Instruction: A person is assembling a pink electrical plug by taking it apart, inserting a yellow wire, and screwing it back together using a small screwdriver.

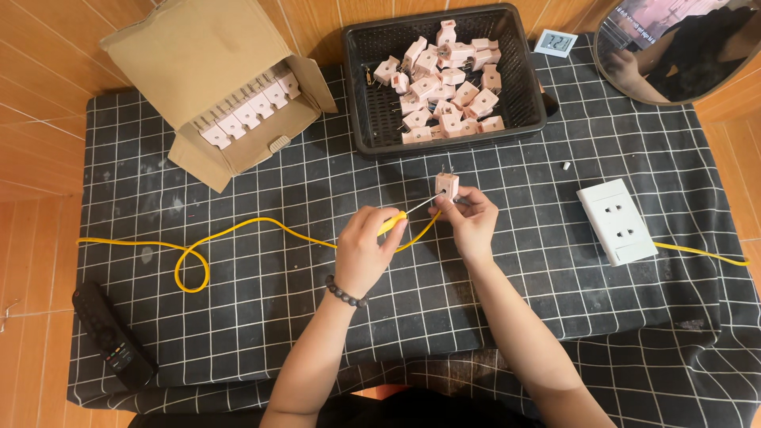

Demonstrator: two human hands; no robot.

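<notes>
head view: the left hand (pixel 366 250) is clenched around a screwdriver (pixel 403 215) with a yellow handle, and its thin metal shaft goes up and to the right until the tip meets the plug (pixel 447 187). the right hand (pixel 472 222) is grasping this pink plug between thumb and fingers, holding it in the air a little above the surface (pixel 507 309), near the middle and just in front of the black basket (pixel 365 127). the plug stands upright: its long axis runs away from the person, and the two metal pins point up toward the basket. a yellow cable (pixel 238 230) lies in a loop on the left and passes under the hands.

it seems that a screw on the side of the plug is being turned. to do this well, the shaft should stay in one line with the screw, the right hand should keep the plug from turning, and the pressure should be light so that the tip does not slip onto the fingers.

the basket is full of the same pink plugs. a cardboard box (pixel 198 55) at the left holds a row of them. a white socket (pixel 617 220) lies at the right, a remote (pixel 111 337) at the left edge.
</notes>
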